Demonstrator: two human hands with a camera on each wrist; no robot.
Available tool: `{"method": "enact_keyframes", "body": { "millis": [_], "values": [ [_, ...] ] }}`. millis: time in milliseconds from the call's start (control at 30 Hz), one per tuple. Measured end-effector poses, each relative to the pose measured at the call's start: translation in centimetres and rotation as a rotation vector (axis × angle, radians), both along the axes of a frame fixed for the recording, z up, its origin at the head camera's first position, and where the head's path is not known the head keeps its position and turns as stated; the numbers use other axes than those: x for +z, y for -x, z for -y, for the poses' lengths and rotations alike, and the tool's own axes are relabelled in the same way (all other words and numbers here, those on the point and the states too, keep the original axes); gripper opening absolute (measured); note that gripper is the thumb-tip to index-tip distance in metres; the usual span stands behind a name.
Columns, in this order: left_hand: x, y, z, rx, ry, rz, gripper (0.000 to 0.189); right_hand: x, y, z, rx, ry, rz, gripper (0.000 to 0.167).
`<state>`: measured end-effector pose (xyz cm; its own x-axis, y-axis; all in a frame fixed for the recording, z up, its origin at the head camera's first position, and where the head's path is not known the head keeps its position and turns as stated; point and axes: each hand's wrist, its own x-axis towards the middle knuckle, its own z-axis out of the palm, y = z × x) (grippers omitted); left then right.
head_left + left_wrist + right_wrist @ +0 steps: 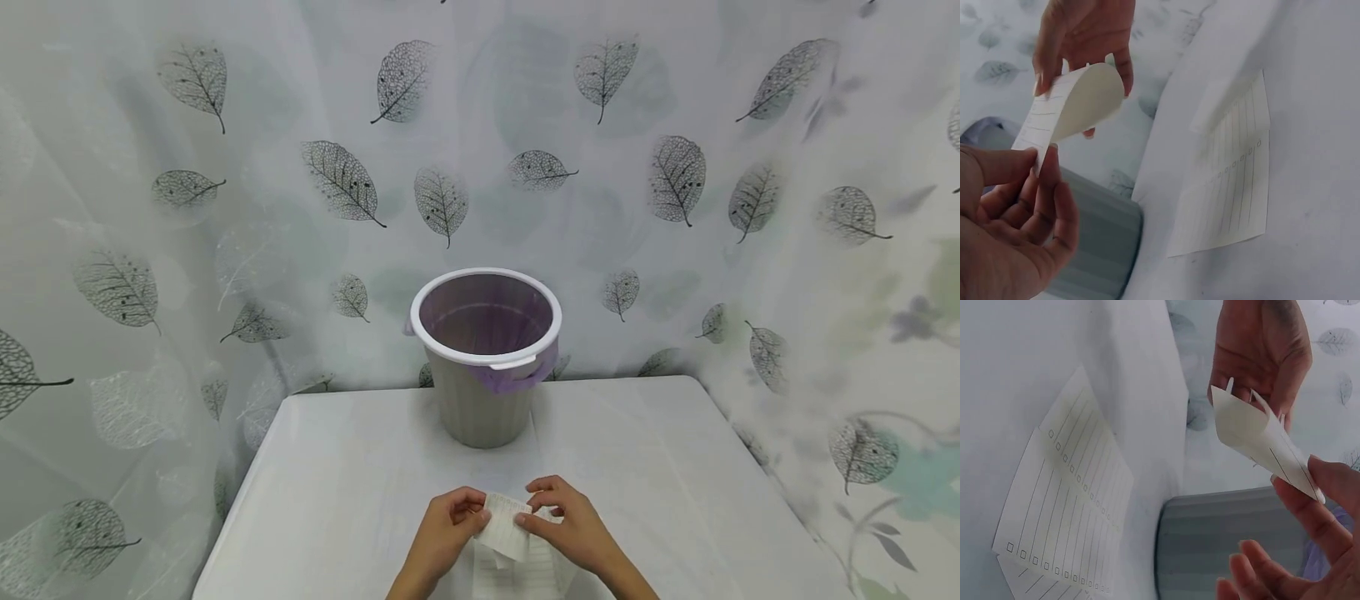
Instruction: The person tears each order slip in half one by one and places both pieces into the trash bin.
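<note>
Between thumb and fingers my left hand (442, 533) pinches one edge of a small lined paper sheet (506, 523). Thumb and index finger of my right hand (573, 529) pinch the opposite edge. In the left wrist view the paper (1044, 119) curves over into a loose bend, held above the table. The right wrist view shows the same paper (1279, 456) curled, the other right-hand fingers spread away from it. Beneath the hands, lined sheets with small checkboxes (1063, 506) lie on the table, overlapping; the head view cuts off their near end.
A grey trash bin (483, 408) with a white rim stands at the table's back middle, lined with a purple bag (510, 379). The white-covered table (345, 467) meets a leaf-patterned curtain (480, 225) behind it, and the same fabric hangs at both sides.
</note>
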<state>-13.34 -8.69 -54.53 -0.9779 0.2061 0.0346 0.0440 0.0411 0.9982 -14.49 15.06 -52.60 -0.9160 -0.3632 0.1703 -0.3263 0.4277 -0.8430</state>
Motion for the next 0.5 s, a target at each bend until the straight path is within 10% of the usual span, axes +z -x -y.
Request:
{"method": "enact_keyframes", "body": {
  "millis": [500],
  "values": [
    [0.39,0.17,0.96,0.102,-0.071,-0.041,0.018,-0.21,0.26,0.03,0.146,0.130,0.001,0.015]
  ]
}}
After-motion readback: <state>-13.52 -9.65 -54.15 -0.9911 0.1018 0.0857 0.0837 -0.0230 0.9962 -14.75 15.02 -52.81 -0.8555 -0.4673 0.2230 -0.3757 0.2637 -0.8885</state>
